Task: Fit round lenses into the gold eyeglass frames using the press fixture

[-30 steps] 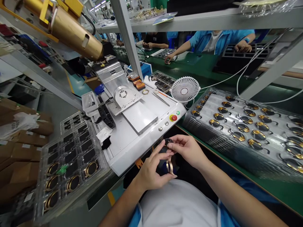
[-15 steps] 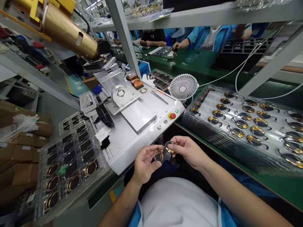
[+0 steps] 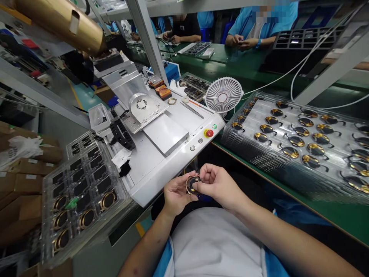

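Observation:
My left hand [image 3: 178,193] and my right hand [image 3: 217,185] meet low over my lap, and both grip a round dark disc with a gold rim [image 3: 192,184]. My right fingertips press on its face and partly hide it. Beside me on the left stands a clear plastic tray [image 3: 83,192] of black pads and gold-rimmed discs. On the right lies a stack of clear trays [image 3: 294,146] holding round gold-and-black parts with short dark tails.
A white bench machine [image 3: 161,154] with a red emergency stop button [image 3: 209,133] stands ahead, below a white desk fan [image 3: 222,95] and a gold cylinder [image 3: 60,23]. Cardboard boxes [image 3: 20,184] sit at the far left. A co-worker [image 3: 253,27] sits across a green bench.
My hands have come together. The gold ring from my left hand and the dark disc from my right now appear as one rimmed piece, held by both hands.

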`<action>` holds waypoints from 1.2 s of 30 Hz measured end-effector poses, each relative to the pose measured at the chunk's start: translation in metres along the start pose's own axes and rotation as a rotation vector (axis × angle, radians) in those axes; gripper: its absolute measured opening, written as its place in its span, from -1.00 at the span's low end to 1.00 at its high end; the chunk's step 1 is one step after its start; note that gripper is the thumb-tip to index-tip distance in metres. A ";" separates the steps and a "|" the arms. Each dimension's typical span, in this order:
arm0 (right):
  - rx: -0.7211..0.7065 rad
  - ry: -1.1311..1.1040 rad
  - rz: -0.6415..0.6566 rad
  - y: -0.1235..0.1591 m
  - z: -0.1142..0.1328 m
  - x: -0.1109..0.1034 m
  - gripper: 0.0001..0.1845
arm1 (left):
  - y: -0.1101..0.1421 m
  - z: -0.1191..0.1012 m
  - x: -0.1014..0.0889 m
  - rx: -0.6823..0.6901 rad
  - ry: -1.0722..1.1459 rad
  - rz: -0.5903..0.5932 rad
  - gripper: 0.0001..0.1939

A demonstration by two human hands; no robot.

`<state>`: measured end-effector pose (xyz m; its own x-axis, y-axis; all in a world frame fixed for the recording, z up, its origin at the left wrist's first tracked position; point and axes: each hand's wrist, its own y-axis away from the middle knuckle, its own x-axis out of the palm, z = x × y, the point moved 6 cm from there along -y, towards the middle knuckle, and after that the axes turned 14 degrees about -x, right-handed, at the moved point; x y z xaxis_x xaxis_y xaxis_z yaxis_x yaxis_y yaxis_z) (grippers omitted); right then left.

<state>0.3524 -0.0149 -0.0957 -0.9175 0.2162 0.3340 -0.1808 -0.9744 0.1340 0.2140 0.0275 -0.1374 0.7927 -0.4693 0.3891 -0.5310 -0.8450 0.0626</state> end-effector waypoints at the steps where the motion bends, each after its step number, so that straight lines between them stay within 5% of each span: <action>1: -0.015 0.019 0.000 0.000 0.002 0.001 -0.58 | 0.000 0.000 0.000 0.000 -0.005 -0.005 -0.41; 19: -0.029 -0.009 0.012 0.000 -0.001 0.007 -0.64 | 0.002 -0.001 0.000 0.063 -0.050 -0.004 -0.42; 29: 0.130 0.072 0.135 -0.004 -0.019 -0.001 -0.42 | 0.005 -0.003 -0.004 0.144 -0.072 -0.052 -0.45; 36: 0.126 -0.094 0.155 -0.006 -0.032 0.005 -0.32 | 0.005 -0.009 -0.003 0.190 -0.196 -0.013 -0.41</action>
<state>0.3374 -0.0098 -0.1241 -0.8929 0.0747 0.4440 0.0112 -0.9822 0.1877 0.2064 0.0275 -0.1299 0.8520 -0.4827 0.2028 -0.4691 -0.8758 -0.1138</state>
